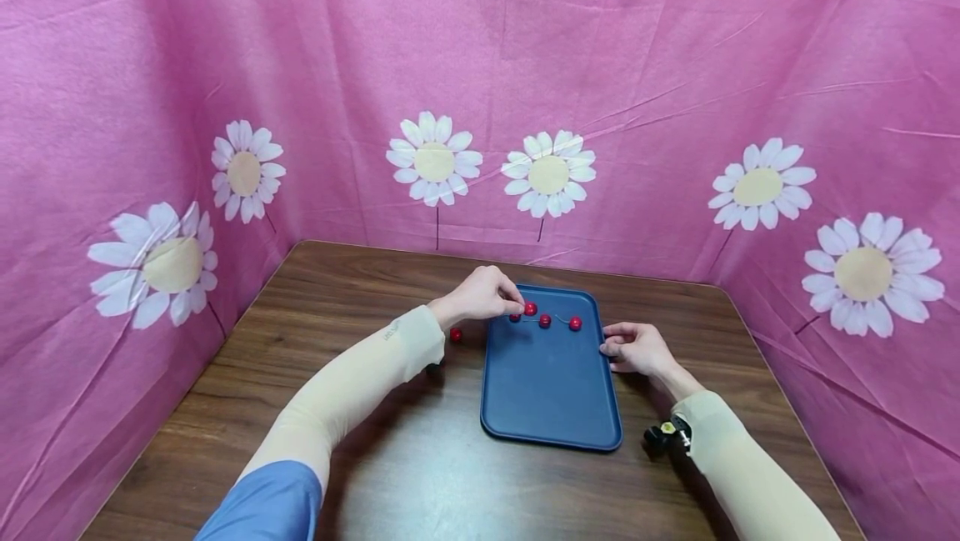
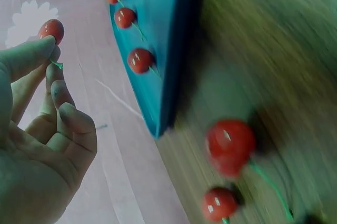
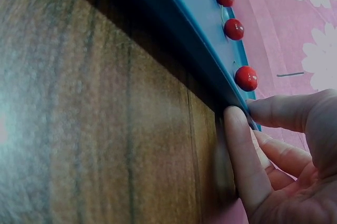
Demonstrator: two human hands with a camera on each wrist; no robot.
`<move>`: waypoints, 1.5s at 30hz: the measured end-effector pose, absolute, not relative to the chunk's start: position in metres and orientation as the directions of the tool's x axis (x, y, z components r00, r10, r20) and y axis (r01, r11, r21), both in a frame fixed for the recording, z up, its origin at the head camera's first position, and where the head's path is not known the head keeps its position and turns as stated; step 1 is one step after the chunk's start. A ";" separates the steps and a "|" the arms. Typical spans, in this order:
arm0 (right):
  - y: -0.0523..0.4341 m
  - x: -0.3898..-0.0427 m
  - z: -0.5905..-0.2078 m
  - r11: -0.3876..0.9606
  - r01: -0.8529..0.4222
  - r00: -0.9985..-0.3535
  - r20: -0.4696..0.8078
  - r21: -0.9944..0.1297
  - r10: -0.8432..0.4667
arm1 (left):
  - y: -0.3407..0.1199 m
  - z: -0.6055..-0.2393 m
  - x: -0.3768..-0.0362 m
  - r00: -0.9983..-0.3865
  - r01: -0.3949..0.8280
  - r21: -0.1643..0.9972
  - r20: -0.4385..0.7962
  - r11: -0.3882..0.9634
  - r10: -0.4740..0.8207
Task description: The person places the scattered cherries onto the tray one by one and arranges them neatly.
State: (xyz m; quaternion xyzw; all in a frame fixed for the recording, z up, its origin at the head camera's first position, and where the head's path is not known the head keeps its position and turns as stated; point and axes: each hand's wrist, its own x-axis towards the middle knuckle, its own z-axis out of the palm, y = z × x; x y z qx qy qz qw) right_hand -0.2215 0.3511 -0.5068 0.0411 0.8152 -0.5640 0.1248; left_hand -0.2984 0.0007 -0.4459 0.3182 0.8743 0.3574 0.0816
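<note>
My left hand pinches a red cherry with a short green stem between thumb and fingertips, raised over the far left part of the blue tray. Three more cherries lie in a row along the tray's far end: a left one, a middle one and a right one. At the tray's right edge, my right hand holds the rim between thumb and fingers, as the right wrist view shows up close.
Left of the tray, two cherries lie on the wooden table, a larger-looking one and another; the left forearm partly hides that spot in the head view. A pink flowered curtain hangs behind the table and at both sides.
</note>
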 end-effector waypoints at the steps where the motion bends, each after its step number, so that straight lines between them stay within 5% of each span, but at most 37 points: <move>1: 0.351 -0.221 -0.507 0.359 0.212 -0.965 -0.252 -0.909 -0.070 | 0.004 -0.446 -0.298 -0.781 0.503 0.676 0.088 0.539 0.618; 22: 0.350 -0.222 -0.506 0.363 0.217 -0.963 -0.260 -0.906 -0.074 | 0.049 -0.460 -0.285 -0.717 0.556 0.673 0.091 0.488 0.691; 45: 0.349 -0.224 -0.507 0.380 0.228 -0.962 -0.268 -0.896 -0.054 | 0.098 -0.472 -0.274 -0.702 0.606 0.506 -0.024 0.614 0.712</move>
